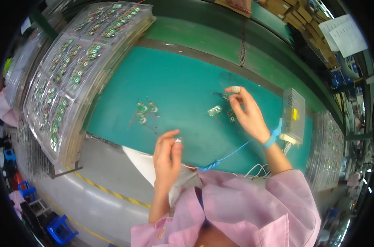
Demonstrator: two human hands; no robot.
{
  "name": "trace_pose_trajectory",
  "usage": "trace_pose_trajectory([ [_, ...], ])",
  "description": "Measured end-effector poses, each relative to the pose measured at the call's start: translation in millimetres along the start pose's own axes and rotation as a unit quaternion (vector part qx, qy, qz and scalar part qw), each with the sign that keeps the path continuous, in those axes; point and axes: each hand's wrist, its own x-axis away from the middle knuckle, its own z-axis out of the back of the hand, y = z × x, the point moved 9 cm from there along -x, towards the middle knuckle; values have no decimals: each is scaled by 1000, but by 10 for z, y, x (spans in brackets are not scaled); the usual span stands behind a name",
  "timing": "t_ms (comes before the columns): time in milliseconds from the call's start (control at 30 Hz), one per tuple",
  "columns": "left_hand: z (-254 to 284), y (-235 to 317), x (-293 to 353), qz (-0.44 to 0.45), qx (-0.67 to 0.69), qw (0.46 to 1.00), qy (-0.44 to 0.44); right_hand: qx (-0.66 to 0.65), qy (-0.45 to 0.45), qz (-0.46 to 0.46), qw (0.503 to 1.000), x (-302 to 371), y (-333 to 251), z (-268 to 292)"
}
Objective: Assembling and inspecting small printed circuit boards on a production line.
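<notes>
My left hand [165, 158] is raised at the table's near edge, its index finger and thumb apart with nothing visible between them. A small white covering wraps its thumb tip. My right hand [249, 117] reaches over the green mat [187, 78], fingers bent around a small wired circuit board [225, 96] at the fingertips. White wrapping covers one fingertip of that hand too. Just left of it lies a pale green-and-white board [214, 110], and a dark board [231, 117] sits under the palm side. A cluster of round-holed green boards [142, 110] with thin wires lies farther left.
Stacked clear trays [78, 57] full of small boards stand at the left, with more trays [327, 148] at the right. A metal-cased box [293, 117] is at the mat's right end. A coiled blue cord [209, 166] runs toward my right wrist's blue band [272, 139].
</notes>
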Motion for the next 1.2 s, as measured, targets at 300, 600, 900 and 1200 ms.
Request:
trace_pose_trajectory([
  [300,-270,119,47,-64,12,997,-46,244,51,193,949,260,-236,-171],
  [600,-283,113,-8,-114,-38,993,8,270,27,243,931,323,-416,-325],
  [900,-307,65,-87,-106,-33,994,9,-173,29,5,984,260,-134,-176],
  [1200,-283,117,-85,-98,-57,994,2,-561,-59,-196,803,444,288,-482],
])
